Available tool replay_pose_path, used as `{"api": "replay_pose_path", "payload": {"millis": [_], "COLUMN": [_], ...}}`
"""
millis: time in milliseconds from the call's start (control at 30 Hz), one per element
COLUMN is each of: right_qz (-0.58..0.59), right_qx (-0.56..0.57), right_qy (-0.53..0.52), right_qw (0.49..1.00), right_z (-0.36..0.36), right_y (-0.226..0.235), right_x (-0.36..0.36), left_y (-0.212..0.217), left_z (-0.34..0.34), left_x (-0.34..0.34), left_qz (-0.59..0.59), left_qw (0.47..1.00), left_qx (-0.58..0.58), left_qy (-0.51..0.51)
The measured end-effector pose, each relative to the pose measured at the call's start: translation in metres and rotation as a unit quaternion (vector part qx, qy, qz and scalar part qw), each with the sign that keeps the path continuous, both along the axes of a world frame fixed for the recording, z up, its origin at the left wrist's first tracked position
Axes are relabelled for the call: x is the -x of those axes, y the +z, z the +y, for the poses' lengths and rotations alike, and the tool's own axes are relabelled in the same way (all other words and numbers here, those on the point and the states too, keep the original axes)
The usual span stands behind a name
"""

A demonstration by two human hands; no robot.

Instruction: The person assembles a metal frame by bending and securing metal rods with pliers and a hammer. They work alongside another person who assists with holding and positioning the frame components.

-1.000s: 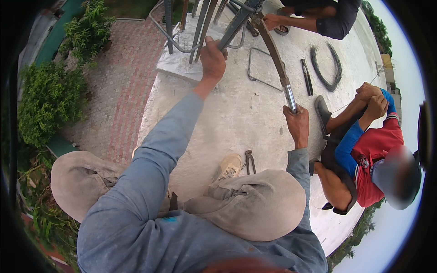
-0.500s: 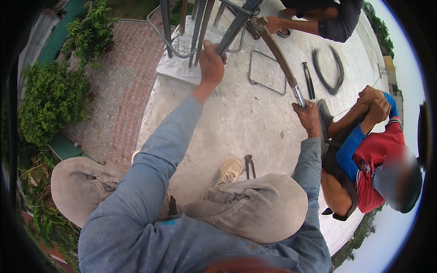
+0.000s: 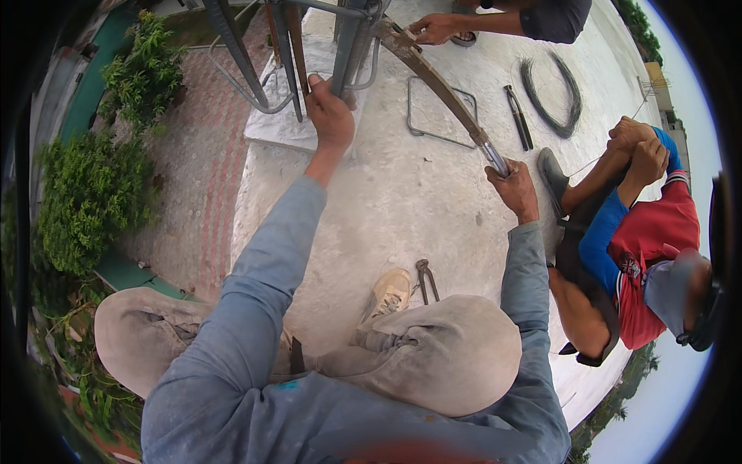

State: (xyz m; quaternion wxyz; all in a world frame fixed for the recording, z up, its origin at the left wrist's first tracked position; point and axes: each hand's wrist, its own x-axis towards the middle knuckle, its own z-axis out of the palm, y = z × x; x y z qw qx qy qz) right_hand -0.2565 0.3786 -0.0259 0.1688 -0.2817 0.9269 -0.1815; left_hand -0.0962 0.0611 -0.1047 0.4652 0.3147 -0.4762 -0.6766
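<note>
My left hand (image 3: 331, 116) is wrapped round one of the upright steel rebars (image 3: 349, 58) at the top of the view. Steel stirrups (image 3: 255, 99) ring these bars. My right hand (image 3: 516, 190) grips the shiny tube end of a long brown bar (image 3: 444, 91), which slants up to the rebars. At its far end, a co-worker's hand (image 3: 434, 29) is on or beside the bar; I cannot tell which. A loose rectangular stirrup (image 3: 410, 108) lies on the pale slab between my hands.
Beyond my right hand lie pincers (image 3: 518, 116) and a coil of wire (image 3: 573, 116). Other pincers (image 3: 423, 280) rest by my shoe (image 3: 389, 292). A person in red and blue (image 3: 645, 240) sits at the right. The slab's edge (image 3: 236, 201) drops to paving (image 3: 185, 178) at left.
The view has shifted, so the rebars and both hands appear slightly further left or lower. My left hand stays on the rebar and my right on the bar's tube end.
</note>
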Motion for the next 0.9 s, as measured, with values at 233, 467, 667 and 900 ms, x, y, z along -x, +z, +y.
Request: {"api": "replay_pose_path", "payload": {"millis": [233,467,667,900], "right_qz": [-0.064,-0.093,-0.079,-0.037], "right_qx": [0.002,0.052,0.067,0.057], "right_qy": [-0.049,-0.101,-0.114,-0.105], "right_qw": [0.997,0.989,0.988,0.992], "right_z": [-0.008,-0.015,-0.017,-0.015], "right_y": [0.005,-0.031,-0.041,-0.023], "right_x": [-0.053,-0.108,-0.123,-0.117], "left_y": [0.006,0.007,0.006,0.023], "left_z": [0.002,0.002,-0.002,0.005], "left_x": [0.0,-0.004,-0.001,-0.006], "left_qz": [-0.02,-0.006,0.009,-0.021], "left_qw": [1.0,0.999,0.999,0.999], "left_qx": [-0.022,-0.032,-0.024,-0.024], "left_qy": [0.002,-0.024,-0.02,0.008]}}
